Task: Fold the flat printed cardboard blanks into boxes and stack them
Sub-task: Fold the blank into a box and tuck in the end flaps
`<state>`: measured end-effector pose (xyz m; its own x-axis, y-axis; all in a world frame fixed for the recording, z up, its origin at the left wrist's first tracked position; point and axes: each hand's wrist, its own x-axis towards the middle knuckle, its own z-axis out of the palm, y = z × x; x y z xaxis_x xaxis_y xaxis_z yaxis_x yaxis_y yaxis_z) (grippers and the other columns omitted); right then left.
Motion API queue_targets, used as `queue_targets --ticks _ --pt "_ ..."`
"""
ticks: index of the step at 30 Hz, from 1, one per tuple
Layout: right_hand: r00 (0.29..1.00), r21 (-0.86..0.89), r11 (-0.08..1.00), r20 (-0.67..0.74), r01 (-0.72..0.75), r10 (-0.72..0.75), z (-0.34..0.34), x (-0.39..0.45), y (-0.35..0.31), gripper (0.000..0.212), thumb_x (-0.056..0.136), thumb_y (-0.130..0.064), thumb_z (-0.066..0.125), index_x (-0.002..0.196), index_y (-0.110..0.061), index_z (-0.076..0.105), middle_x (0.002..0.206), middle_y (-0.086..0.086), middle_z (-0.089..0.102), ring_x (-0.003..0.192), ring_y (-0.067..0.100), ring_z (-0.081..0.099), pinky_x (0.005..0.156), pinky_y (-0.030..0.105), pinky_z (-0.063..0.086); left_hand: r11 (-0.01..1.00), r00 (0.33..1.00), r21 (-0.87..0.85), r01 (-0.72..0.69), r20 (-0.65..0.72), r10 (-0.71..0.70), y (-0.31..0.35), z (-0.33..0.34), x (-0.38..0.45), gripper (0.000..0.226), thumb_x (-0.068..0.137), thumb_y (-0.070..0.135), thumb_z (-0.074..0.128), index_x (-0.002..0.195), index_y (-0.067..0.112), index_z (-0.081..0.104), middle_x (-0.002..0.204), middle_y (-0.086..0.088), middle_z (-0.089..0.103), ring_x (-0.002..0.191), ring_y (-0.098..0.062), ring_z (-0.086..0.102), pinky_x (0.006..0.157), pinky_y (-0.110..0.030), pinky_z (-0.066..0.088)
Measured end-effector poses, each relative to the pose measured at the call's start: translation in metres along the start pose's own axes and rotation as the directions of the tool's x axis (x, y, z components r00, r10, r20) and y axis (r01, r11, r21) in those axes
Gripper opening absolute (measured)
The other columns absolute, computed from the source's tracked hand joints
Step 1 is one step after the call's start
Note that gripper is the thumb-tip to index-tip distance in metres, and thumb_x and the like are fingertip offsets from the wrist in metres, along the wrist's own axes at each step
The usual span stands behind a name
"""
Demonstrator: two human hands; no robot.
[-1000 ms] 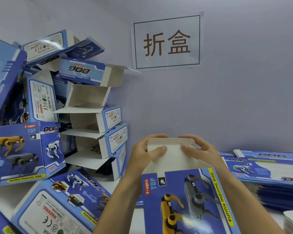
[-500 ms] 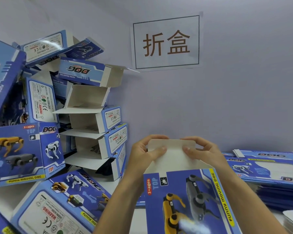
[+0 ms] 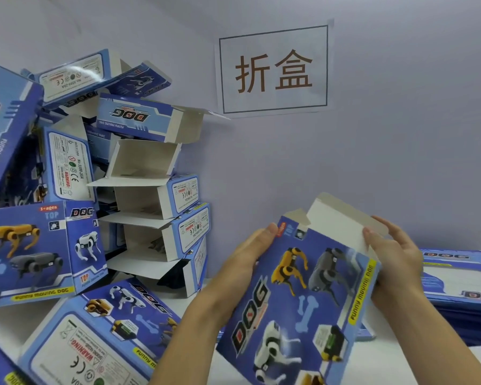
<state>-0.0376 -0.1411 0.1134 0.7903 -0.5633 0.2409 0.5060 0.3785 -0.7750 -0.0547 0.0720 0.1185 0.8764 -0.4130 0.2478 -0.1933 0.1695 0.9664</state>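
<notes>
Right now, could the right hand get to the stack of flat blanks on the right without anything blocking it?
Probably yes, once it lets go. The right hand grips the box at its open flap, and the flat blanks lie just beyond it on the table, with nothing visible between them.

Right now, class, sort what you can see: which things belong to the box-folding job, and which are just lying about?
Belongs to the job:
- box in hand, top flap open
- left hand and right hand gripping it
- pile of folded boxes
- stack of flat blanks

Just there:
- wall sign
- white tabletop
</notes>
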Motion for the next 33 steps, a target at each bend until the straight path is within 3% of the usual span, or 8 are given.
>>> queue_targets --ticks 4,10,14,18,22,25,28,33 --pt "0.992 0.048 0.998 -0.122 0.028 -0.022 -0.009 0.009 0.001 0.021 0.093 -0.008 0.064 0.104 -0.025 0.068 0.108 0.008 0.065 0.073 0.019 0.063 0.057 0.028 0.054 0.974 0.999 0.224 -0.016 -0.027 0.022 0.0 -0.006 -0.001 0.049 0.081 0.056 0.069 0.116 0.022 0.067 0.111 -0.007 0.075 0.098 -0.027 0.073 0.085 -0.033 0.059" --pt "0.949 0.173 0.985 -0.314 0.019 0.037 -0.024 0.02 -0.001 0.026 0.091 -0.005 0.062 0.093 -0.03 0.067 0.12 0.009 0.067 0.098 0.03 0.069 0.079 0.043 0.06 0.896 0.985 0.413 0.162 -0.121 -0.122 0.001 -0.02 -0.004 0.045 0.08 0.071 0.057 0.109 0.038 0.065 0.106 0.005 0.075 0.096 -0.016 0.073 0.079 -0.034 0.058" --pt "0.929 0.214 0.977 -0.36 -0.013 0.091 -0.031 0.023 0.002 0.027 0.09 -0.003 0.058 0.091 -0.028 0.068 0.117 0.006 0.068 0.097 0.029 0.07 0.079 0.044 0.06 0.947 0.969 0.226 0.228 -0.148 -0.198 -0.001 -0.021 -0.003 0.047 0.082 0.053 0.069 0.12 0.027 0.061 0.113 -0.005 0.073 0.099 -0.026 0.072 0.084 -0.047 0.06" --pt "0.976 0.152 0.982 -0.167 -0.115 0.14 -0.034 0.025 0.007 0.016 0.096 -0.013 0.046 0.096 -0.019 0.061 0.094 0.004 0.06 0.087 0.029 0.06 0.071 0.034 0.052 0.969 0.969 0.111 0.222 -0.135 -0.206 -0.008 -0.021 0.0 0.046 0.085 0.041 0.072 0.128 0.03 0.057 0.12 -0.008 0.07 0.114 -0.035 0.065 0.103 -0.057 0.048" --pt "0.97 0.141 0.968 -0.102 -0.206 0.221 -0.034 0.027 0.009 0.026 0.103 -0.017 0.037 0.081 -0.025 0.048 0.079 -0.003 0.049 0.065 0.013 0.051 0.058 0.028 0.043 0.982 0.976 -0.007 0.19 -0.11 -0.19 -0.012 -0.02 -0.001 0.06 0.069 0.044 0.077 0.124 0.023 0.063 0.113 -0.01 0.074 0.094 -0.028 0.072 0.095 -0.052 0.055" --pt "0.951 0.411 0.869 -0.017 -0.274 0.308 -0.031 0.018 0.011 0.024 0.099 -0.025 0.043 0.105 -0.021 0.065 0.093 -0.002 0.07 0.078 0.019 0.07 0.074 0.036 0.054 0.986 0.981 0.023 0.163 -0.113 -0.16 -0.01 -0.021 0.001 0.061 0.066 0.049 0.078 0.12 0.022 0.065 0.108 -0.009 0.076 0.09 -0.025 0.073 0.089 -0.047 0.058" --pt "0.95 0.547 0.794 0.006 -0.264 0.311 -0.035 0.011 0.021 0.04 0.096 -0.033 0.042 0.128 -0.021 0.062 0.113 0.003 0.072 0.099 0.025 0.072 0.09 0.043 0.053 0.987 0.982 0.073 0.142 -0.132 -0.132 -0.009 -0.025 0.002 0.053 0.072 0.048 0.076 0.118 0.024 0.066 0.105 -0.008 0.077 0.09 -0.025 0.075 0.081 -0.043 0.061" --pt "0.93 0.286 0.897 -0.045 -0.337 0.364 -0.046 0.002 0.072 0.022 0.093 -0.027 0.043 0.088 -0.021 0.063 0.064 -0.004 0.069 0.072 0.02 0.061 0.066 0.033 0.047 0.973 0.991 0.213 0.088 -0.118 -0.064 -0.006 -0.034 -0.002 0.041 0.067 0.052 0.079 0.105 0.039 0.069 0.102 -0.001 0.077 0.086 -0.017 0.075 0.069 -0.029 0.057"
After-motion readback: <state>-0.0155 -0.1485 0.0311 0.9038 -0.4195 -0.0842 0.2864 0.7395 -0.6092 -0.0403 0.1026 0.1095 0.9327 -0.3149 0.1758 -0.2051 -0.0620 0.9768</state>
